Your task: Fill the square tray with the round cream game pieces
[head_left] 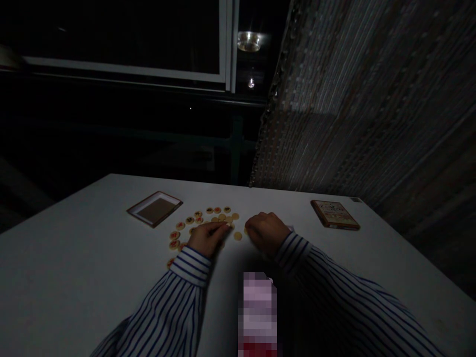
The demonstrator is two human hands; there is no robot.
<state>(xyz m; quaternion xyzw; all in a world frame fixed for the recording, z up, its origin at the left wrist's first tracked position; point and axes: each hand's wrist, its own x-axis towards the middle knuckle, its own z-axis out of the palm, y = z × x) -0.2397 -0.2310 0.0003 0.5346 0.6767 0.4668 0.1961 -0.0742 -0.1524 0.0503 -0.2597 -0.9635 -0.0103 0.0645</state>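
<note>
Several small round wooden discs (217, 214) with red marks lie scattered on a white table (74, 277). My left hand (207, 238) rests on the discs with its fingers drawn together, pinching at a disc near its fingertips. My right hand (265, 231) is curled into a loose fist just right of a plain disc (238, 236), knuckles up; what it holds, if anything, is hidden. Both arms wear blue-striped white sleeves.
An open shallow box tray (154, 208) lies at the back left of the discs. A flat printed box lid (334, 214) lies at the back right. A woven curtain (372, 109) hangs behind the table's right side; a dark window (122, 39) is beyond.
</note>
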